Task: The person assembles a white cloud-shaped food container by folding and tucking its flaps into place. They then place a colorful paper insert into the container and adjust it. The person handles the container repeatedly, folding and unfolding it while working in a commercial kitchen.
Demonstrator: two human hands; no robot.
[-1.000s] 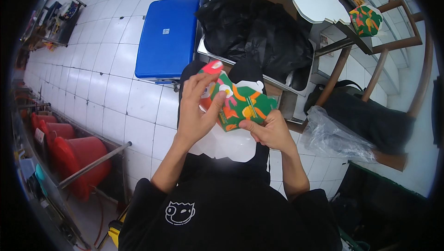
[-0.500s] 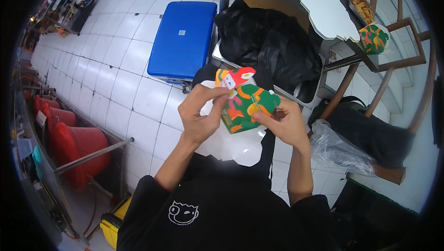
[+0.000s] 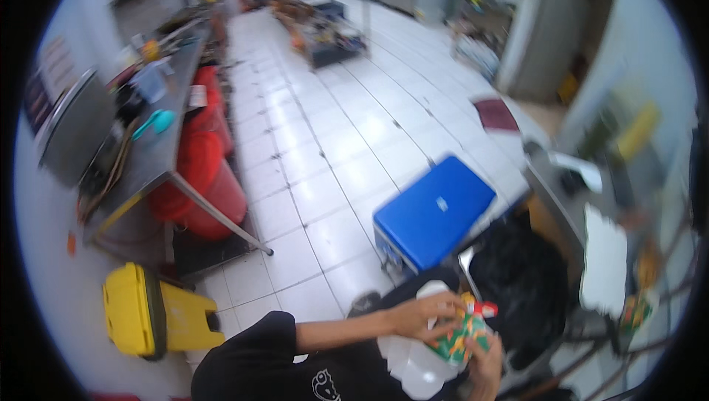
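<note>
Near the lower edge I hold a small folded paper food box (image 3: 473,333), printed in green, orange and red, over my lap. My left hand (image 3: 427,317) reaches across from the left and is closed on its near left side. On its right side my right hand (image 3: 485,362) grips the lower corner, with fingers partly blurred. Under the box, white flat box blanks (image 3: 415,373) lie on my lap, some lobed edges showing.
Just ahead stands a blue lidded cooler (image 3: 436,213), beside a black plastic bag (image 3: 517,283). At right, more white blanks (image 3: 604,264) lie by another printed box (image 3: 636,311). Red bins (image 3: 210,194) sit under a metal table (image 3: 166,135); a yellow bin (image 3: 177,316) stands at left.
The view has swung up and left, so the hands and box now appear lower and further right. Both hands keep hold of the box, and my left hand now lies flatter across it.
</note>
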